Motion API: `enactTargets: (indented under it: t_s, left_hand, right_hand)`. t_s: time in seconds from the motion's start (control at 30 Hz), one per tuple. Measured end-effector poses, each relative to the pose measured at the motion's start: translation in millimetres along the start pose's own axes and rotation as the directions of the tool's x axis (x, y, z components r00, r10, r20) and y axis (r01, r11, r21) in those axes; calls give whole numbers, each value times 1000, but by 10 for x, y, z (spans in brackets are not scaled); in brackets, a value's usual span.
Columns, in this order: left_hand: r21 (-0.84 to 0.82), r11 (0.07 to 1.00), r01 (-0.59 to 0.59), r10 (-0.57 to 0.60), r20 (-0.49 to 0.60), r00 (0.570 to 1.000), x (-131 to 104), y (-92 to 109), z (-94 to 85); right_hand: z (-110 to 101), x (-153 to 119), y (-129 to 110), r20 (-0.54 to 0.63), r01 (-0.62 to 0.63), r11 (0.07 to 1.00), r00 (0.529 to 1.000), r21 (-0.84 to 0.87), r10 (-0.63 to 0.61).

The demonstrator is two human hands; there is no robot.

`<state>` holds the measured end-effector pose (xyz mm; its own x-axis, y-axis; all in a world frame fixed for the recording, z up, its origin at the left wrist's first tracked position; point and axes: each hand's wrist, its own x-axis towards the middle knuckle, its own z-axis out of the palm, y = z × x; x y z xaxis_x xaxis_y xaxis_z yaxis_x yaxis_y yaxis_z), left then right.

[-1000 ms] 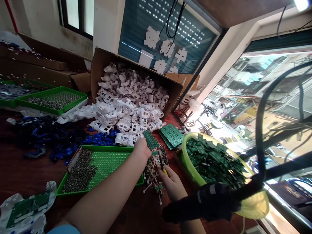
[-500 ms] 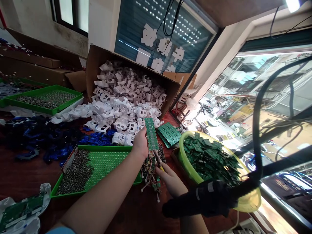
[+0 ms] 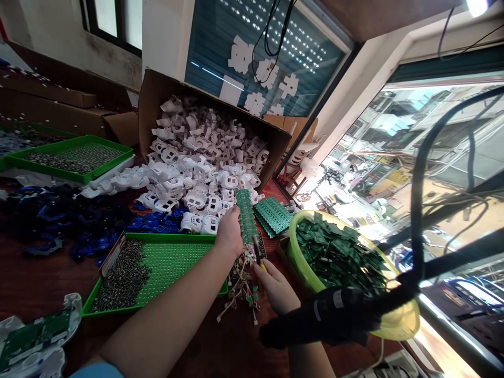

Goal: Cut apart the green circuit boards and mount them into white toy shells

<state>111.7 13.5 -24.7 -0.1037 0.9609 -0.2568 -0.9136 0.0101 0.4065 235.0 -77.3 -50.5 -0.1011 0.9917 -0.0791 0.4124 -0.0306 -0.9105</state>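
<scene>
Head view: left hand [image 3: 229,233] pinches green board panel [image 3: 245,215] at its left edge, above the table [image 3: 220,346], between green tray [image 3: 177,262]'s right edge and yellow basin [image 3: 300,266]'s left rim. Right hand [image 3: 277,287] grips yellow-handled tool [image 3: 258,253], tip at panel's near end; can't tell if touching. Wired parts [image 3: 254,297] sit by tray's near right corner. Metal bits [image 3: 122,275] heap along tray's left edge; loose green boards [image 3: 340,257] fill basin.

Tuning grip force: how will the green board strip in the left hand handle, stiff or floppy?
The green board strip is likely stiff: it looks straight though the left hand holds it from one side. Probably light, since it looks flat and thin. Might crack if bent hard, being narrow.
</scene>
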Motion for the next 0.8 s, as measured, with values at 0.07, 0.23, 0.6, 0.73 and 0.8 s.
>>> enactTargets:
  t_s: [0.07, 0.23, 0.6, 0.73, 0.8]
  left_hand:
    - [-8, 999, 31, -31, -1, 1000, 2, 0, 6]
    - [-25, 986, 166, -167, -63, 984, -3, 2, 21]
    - [-38, 985, 171, -173, -54, 983, 97, 13, -40]
    - [-14, 999, 29, -28, 24, 999, 136, -1, -59]
    - [-4, 1000, -13, 13, 72, 997, 122, -15, -56]
  right_hand:
    - [22, -4, 14, -22, 13, 1000, 1000, -14, -13]
    - [75, -27, -18, -68, 60, 993, 995, -102, -67]
    - [13, -3, 11, -68, 55, 990, 996, -129, -64]
    - [-14, 0, 27, -88, 14, 994, 996, -108, -23]
    - [-13, 7, 34, -100, 6, 996, 995, -94, -16]
